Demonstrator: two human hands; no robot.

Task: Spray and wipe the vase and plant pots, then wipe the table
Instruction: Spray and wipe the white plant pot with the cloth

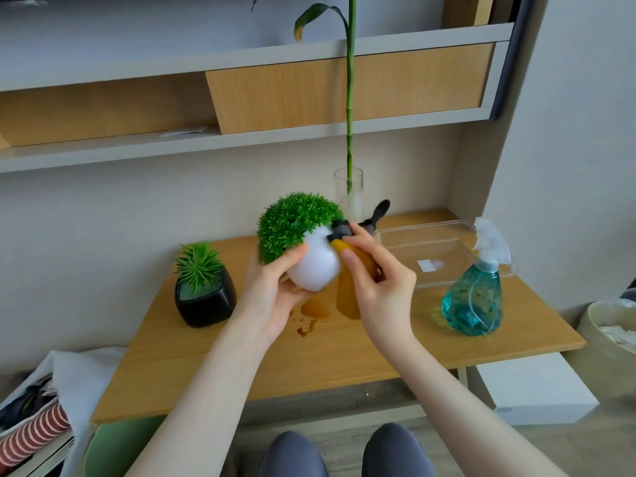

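Observation:
My left hand (pixel 275 290) grips a white round pot (pixel 315 270) with a bushy green plant (pixel 296 222), tilted and lifted above the wooden table (pixel 241 366). My right hand (pixel 375 280) holds a yellow and grey cloth (pixel 347 297) against the pot's right side. A black pot (pixel 204 301) with a spiky green plant stands at the table's left. A clear glass vase (pixel 349 191) with a tall bamboo stalk stands at the back. A teal spray bottle (pixel 476 297) stands at the right.
A wet brown patch (pixel 311 318) lies on the table under the pot. A clear plastic tray (pixel 437 249) sits at the back right. Shelves (pixel 241 139) hang above. A basket (pixel 612 332) is at the right, a white box (pixel 537 390) below the table.

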